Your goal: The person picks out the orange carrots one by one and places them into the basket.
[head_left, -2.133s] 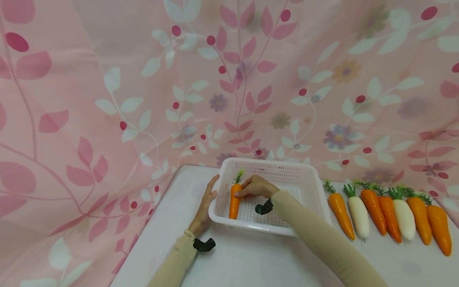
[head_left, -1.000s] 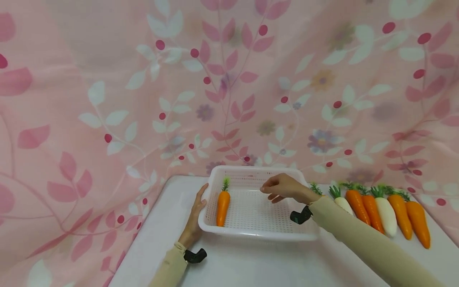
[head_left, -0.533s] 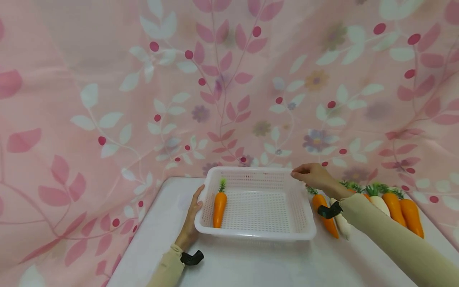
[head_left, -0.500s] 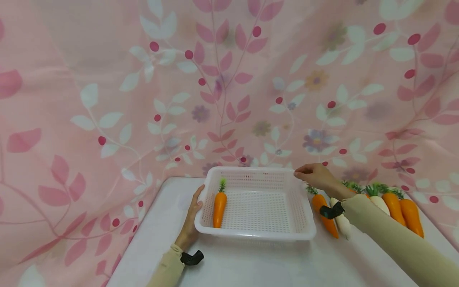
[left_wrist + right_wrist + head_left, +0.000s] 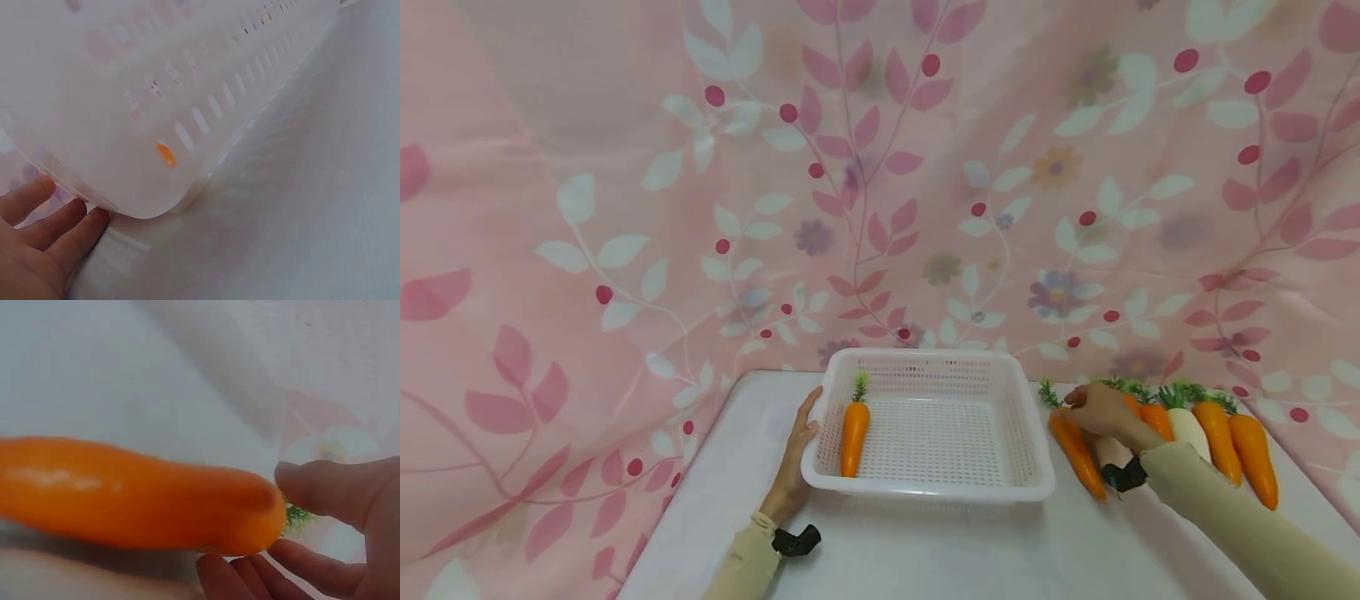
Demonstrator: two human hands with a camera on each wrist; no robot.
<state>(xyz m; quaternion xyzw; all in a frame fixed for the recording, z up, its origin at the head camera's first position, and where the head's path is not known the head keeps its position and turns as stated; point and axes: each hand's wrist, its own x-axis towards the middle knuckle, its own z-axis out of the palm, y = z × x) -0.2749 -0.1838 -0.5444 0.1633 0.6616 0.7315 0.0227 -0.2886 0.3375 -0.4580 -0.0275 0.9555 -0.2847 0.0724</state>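
My left hand (image 5: 793, 460) rests against the left side of a white plastic basket (image 5: 925, 490), fingers fairly straight. In the left wrist view its fingertips touch the basket's outer wall (image 5: 94, 125) near the bottom corner. One carrot (image 5: 854, 437) with a green top lies along the basket's left inside. Right of the basket, my right hand (image 5: 1108, 414) pinches the thick upper end of another carrot (image 5: 1077, 457), which lies on the table. The right wrist view has thumb and fingers on either side of that carrot's end (image 5: 237, 509). A white radish (image 5: 1111, 452) is mostly hidden beneath the hand.
Further right lie several vegetables in a row: carrots (image 5: 1253, 458) and a white radish (image 5: 1189, 435), their green tops toward the back. They stand on a white table (image 5: 955, 550). A pink floral cloth (image 5: 880, 167) hangs behind the table.
The right hand let go of the carrot in the basket, moved right over the rim and came down onto the nearest carrot outside. My left hand stays at the basket.
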